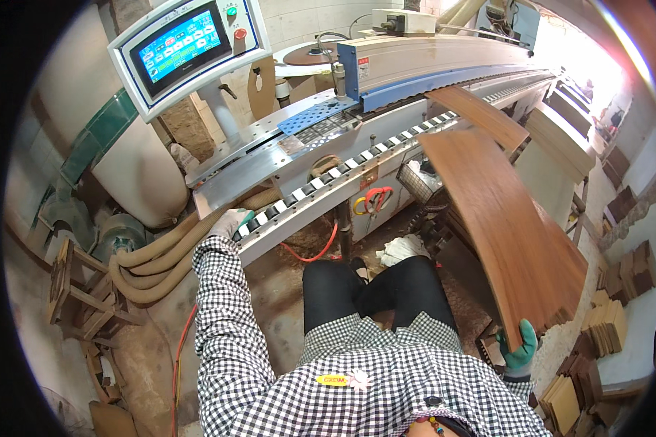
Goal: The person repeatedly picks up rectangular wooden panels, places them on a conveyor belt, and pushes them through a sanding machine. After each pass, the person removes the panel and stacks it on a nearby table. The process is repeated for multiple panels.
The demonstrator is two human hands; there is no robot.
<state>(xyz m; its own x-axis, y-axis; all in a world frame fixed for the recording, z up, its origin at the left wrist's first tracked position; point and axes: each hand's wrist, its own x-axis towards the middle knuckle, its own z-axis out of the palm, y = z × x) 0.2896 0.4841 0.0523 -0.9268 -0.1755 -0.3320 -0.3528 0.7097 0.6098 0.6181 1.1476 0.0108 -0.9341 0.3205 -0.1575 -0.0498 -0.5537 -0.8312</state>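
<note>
My left hand [235,223], in a grey and green glove, grips the near end of a rail of black and white rollers [328,177] along the front of an edge banding machine [443,65]. Off to the right, my right hand [519,347], in a green-coated glove, holds the near corner of a long brown wood-grain panel [503,224]. This panel slants away from me, its far end close to the roller rail. Behind it, a second wood-grain panel [478,114] reaches out from under the machine's blue-edged pressure beam [415,90].
A control panel with a lit screen [180,43] stands at upper left. Ribbed hoses [164,270] curve across the floor beside a wooden stool [85,289]. Orange-handled scissors [374,200] hang on the machine front, near a wire basket [418,183]. Stacked boards [604,328] line the right.
</note>
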